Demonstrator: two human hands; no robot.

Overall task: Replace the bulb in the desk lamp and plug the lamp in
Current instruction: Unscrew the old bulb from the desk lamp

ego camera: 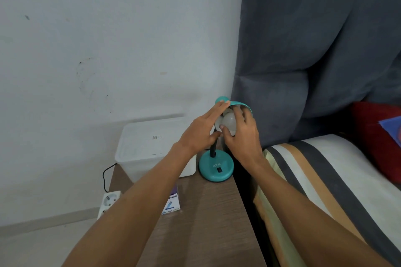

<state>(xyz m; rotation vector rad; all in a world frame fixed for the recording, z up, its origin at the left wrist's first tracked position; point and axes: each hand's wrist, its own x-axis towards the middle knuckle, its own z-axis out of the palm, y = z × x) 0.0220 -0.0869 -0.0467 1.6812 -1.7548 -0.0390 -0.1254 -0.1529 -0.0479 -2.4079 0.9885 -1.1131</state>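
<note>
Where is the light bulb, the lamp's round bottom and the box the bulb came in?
light bulb (230,122): head view, on its white globe.
lamp base (213,169): head view, on its teal top.
bulb box (172,204): head view, on its printed face.

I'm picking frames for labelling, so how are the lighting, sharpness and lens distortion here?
Head view: soft, even light, no glare on the bulb; faint shadows on the wall. Both hands, left hand and right hand, look slightly soft, and the text on the small box is barely legible. Wide-angle stretch: forearms balloon towards the bottom corners and the bedside table edges splay.
</note>
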